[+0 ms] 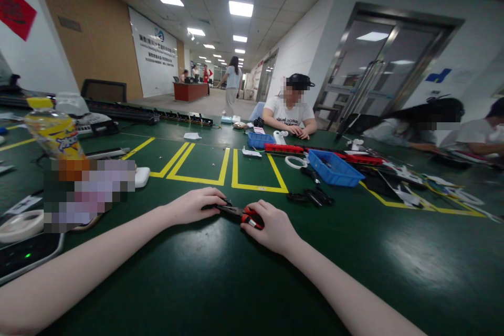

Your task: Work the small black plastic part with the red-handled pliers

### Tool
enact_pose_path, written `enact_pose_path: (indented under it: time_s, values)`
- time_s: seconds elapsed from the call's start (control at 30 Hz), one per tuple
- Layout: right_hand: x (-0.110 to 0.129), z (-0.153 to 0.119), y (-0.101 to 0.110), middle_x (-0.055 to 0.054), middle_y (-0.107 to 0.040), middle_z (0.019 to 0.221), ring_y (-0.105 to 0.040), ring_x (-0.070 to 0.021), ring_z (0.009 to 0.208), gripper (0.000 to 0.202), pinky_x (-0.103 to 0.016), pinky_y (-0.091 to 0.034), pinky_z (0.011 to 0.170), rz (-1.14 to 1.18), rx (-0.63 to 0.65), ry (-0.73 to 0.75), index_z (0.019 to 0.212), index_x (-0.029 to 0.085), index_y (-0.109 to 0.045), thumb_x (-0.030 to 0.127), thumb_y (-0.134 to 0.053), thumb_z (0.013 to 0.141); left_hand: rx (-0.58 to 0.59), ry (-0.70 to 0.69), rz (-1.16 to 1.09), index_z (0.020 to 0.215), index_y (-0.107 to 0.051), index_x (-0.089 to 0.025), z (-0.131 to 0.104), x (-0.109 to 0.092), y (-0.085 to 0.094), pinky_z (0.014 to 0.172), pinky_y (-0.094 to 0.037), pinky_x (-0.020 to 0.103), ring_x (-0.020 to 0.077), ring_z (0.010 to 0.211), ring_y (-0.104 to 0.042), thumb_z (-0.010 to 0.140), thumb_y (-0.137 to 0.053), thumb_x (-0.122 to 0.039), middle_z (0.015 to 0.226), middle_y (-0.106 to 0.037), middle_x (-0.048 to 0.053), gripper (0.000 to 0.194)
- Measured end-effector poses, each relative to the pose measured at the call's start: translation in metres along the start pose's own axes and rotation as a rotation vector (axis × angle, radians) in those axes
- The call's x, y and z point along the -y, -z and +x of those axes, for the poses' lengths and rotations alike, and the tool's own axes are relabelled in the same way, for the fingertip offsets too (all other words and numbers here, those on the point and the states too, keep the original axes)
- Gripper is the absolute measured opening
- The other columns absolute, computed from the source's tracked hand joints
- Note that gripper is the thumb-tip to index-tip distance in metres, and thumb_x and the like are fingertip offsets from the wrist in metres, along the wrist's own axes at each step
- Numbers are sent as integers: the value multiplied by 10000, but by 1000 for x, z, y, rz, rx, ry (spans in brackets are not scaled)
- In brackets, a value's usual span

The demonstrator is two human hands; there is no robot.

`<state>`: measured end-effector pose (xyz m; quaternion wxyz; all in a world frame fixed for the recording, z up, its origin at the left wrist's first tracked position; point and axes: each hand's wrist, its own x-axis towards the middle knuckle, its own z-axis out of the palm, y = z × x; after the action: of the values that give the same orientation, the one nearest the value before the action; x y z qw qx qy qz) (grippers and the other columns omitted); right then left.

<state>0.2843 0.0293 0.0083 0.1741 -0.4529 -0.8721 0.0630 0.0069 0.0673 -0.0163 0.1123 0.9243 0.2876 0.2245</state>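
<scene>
Just ahead of me, my right hand [273, 226] is wrapped round the red and black handles of a pair of pliers [251, 219]. The dark jaws point left toward my left hand [192, 206]. Between the curled fingers of that left hand is a small black piece [216, 206], which meets the jaws; its kind is too small to make out. Beyond my right hand, several black pieces [311, 197] lie in a loose pile on the green table [205, 283].
A blue bin [334, 168] and a smaller blue bin [260, 139] stand behind the pile, beside red strips [285, 148]. Leftward are a drink bottle [55, 134], a white case [142, 177] and a tape roll [21, 226]. A person [293, 110] sits opposite.
</scene>
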Motion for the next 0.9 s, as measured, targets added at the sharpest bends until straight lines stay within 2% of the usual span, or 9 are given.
enact_pose_path:
  time_s: [0.2,0.73,0.9]
  values:
    - [2,1,3,-71,-651,1039,-612,-215,925,355,-322,-478,740,9,46,-22,1102,200,-631,440,-635,841,-14,-24,2,1186,-626,-212,-1,3,-1,983,-499,367,220,1137,-603,939,-577,-209,1254,-616,81,252]
    - [2,0,2,-71,-649,1027,-616,-215,917,349,-326,-485,738,11,40,-24,1096,200,-633,438,-641,841,-14,-12,-36,1166,-642,-196,0,-1,1,950,-521,352,212,1090,-622,900,-631,-211,1201,-638,86,266]
    - [2,0,2,-73,-651,1027,-617,-218,927,358,-328,-487,750,0,35,-17,1109,197,-628,435,-641,842,-12,-22,-36,1182,-634,-197,0,1,0,971,-510,365,211,1110,-614,919,-595,-188,1216,-634,88,267]
